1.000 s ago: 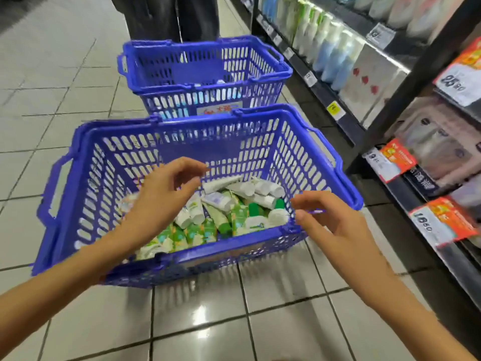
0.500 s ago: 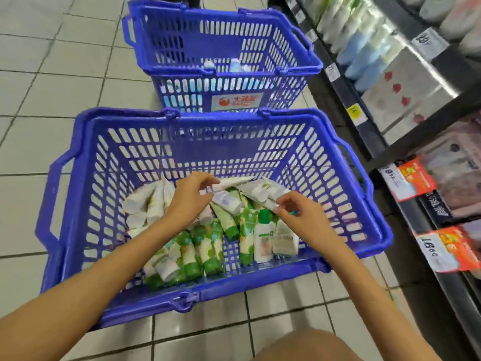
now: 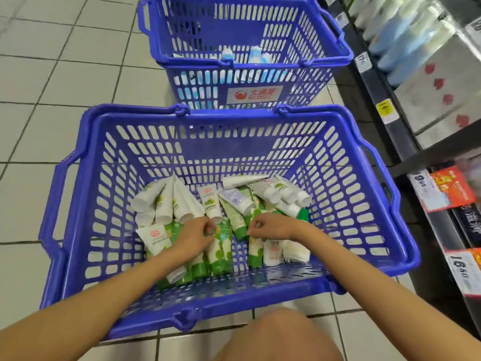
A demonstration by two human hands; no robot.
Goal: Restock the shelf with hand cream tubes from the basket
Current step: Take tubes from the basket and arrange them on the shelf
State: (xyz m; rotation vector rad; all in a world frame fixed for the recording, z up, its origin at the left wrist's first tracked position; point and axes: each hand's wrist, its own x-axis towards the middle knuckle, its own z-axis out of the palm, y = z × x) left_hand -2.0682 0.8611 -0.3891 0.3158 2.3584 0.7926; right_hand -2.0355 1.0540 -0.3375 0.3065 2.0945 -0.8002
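Hand cream tubes [image 3: 221, 246] lie heaped in the blue basket [image 3: 234, 115]. Left hand [image 3: 195, 237] and right hand [image 3: 272, 226] rest on the pile, fingers [image 3: 208, 226] curled narrow; grip on any tube cannot be told.

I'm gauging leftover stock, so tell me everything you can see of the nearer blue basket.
The nearer blue basket is slotted plastic, rectangular, its carry handles folded down. It stands upright on the tiled floor, a second blue basket just beyond it, the shelf on its right. White and green hand cream tubes lie jumbled on its bottom. The left hand and right hand reach in among them; whether either grips one is unclear.
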